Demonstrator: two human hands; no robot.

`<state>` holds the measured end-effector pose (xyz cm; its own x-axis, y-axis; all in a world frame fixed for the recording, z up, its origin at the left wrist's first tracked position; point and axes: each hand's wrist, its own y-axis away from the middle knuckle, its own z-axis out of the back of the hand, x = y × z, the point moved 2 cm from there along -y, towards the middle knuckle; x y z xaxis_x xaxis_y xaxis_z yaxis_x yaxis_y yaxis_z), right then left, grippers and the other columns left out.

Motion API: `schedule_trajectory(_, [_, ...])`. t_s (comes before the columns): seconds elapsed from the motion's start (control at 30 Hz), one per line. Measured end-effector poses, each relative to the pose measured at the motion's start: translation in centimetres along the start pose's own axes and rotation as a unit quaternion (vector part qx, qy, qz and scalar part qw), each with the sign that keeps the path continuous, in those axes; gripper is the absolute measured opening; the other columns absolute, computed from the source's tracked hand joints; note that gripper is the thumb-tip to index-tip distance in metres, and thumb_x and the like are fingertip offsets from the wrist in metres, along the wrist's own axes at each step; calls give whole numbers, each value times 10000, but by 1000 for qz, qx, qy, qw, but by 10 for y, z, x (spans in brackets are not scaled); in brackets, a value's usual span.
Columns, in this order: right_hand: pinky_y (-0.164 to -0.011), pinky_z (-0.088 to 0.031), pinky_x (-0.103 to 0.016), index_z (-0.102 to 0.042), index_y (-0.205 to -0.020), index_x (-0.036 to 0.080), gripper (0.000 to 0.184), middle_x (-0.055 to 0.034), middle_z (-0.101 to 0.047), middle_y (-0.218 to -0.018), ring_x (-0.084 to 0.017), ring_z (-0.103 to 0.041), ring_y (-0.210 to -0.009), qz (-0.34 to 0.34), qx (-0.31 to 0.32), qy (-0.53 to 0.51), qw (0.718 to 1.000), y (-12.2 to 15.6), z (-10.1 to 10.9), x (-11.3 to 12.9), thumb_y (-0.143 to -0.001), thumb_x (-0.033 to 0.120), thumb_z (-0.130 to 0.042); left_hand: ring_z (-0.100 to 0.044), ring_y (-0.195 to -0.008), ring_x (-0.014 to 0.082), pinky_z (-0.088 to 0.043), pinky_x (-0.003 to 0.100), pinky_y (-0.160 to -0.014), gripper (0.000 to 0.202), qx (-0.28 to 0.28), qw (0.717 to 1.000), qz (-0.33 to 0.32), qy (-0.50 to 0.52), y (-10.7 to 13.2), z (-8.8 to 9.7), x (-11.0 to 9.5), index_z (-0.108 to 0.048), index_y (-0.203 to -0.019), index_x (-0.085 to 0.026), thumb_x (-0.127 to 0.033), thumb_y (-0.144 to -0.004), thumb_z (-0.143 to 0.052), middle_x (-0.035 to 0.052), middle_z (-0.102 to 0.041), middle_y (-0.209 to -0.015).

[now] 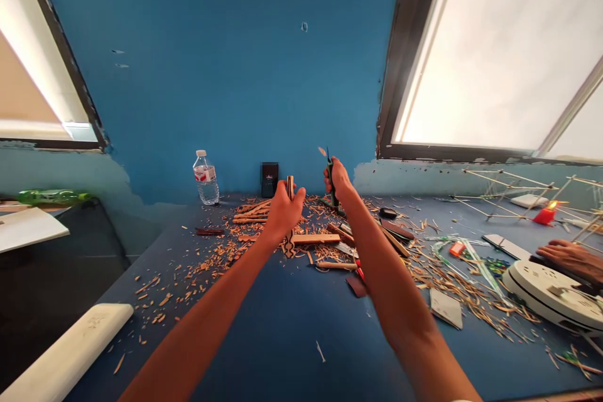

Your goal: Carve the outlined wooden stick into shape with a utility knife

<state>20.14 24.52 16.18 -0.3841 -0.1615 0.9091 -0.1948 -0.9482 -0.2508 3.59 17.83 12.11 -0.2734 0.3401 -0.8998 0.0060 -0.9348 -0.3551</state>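
My left hand (284, 208) is closed around a narrow wooden piece (289, 246) held upright, with dark wavy lines on its lower end. To its right, my right hand (337, 177) grips a knife (331, 181) with a dark green handle, its thin blade pointing up. A pale wood shaving (322, 151) shows beside the blade tip. Knife and wooden piece are apart. Below the hands lie a flat wooden strip (315, 239), a wooden-handled tool (336, 265) and many wood shavings (211, 264). Several wooden sticks (252, 217) are piled behind my left hand.
A water bottle (206, 179) and a black box (269, 179) stand by the blue wall. At right are a stick frame (506, 195), a burning red candle (545, 215), a round white power strip (551, 289) and another person's hand (572, 257). A long white object (75, 348) lies front left.
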Motion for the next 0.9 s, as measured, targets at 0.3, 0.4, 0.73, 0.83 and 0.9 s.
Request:
schedule_trajectory(0.3, [-478, -311, -219, -552, -1125, 252, 362, 94, -490, -683, -91, -392, -539, 76, 194, 55, 976, 97, 53, -48, -983, 564, -669, -544, -546, 133, -510, 259, -517, 363, 207, 978, -29, -21, 86, 58, -25, -522, -1310, -252, -500, -1109, -350, -44, -526, -732])
schedule_trajectory(0.4, [-520, -317, -231, -573, -1127, 269, 315, 67, -571, -755, -95, -411, -583, 89, 246, 101, 960, 146, 70, -50, -989, 537, -667, -693, -912, 207, -565, 338, -884, 336, 301, 945, -77, -102, 110, 69, -7, -660, -1272, -310, -508, -1078, -471, 30, -692, -981])
schedule_trajectory(0.73, [-670, -368, -298, -580, -1008, 238, 272, -26, -658, -875, -172, -579, -757, 146, 402, 326, 843, 213, 54, -75, -1134, 349, -366, -614, -1178, 274, -483, 418, -1022, 446, 456, 829, -165, -279, 117, 61, 92, -581, -1502, -296, -255, -1112, -369, 103, -610, -1305])
schedule_trajectory(0.83, [-637, -310, -311, -494, -904, 233, 294, -8, -612, -840, -161, -523, -696, 163, 411, 356, 823, 210, 35, -87, -1138, 315, -335, -559, -1294, 283, -453, 450, -1107, 475, 425, 827, -198, -309, 115, 66, 106, -488, -1566, -331, -261, -1100, -420, 94, -558, -1423])
schedule_trajectory(0.9, [-643, -295, -325, -478, -892, 233, 296, -4, -607, -849, -164, -511, -689, 185, 405, 377, 812, 208, 26, -96, -1139, 312, -335, -559, -1310, 270, -461, 429, -1119, 482, 397, 824, -229, -333, 114, 74, 110, -462, -1568, -347, -283, -1091, -461, 76, -562, -1429])
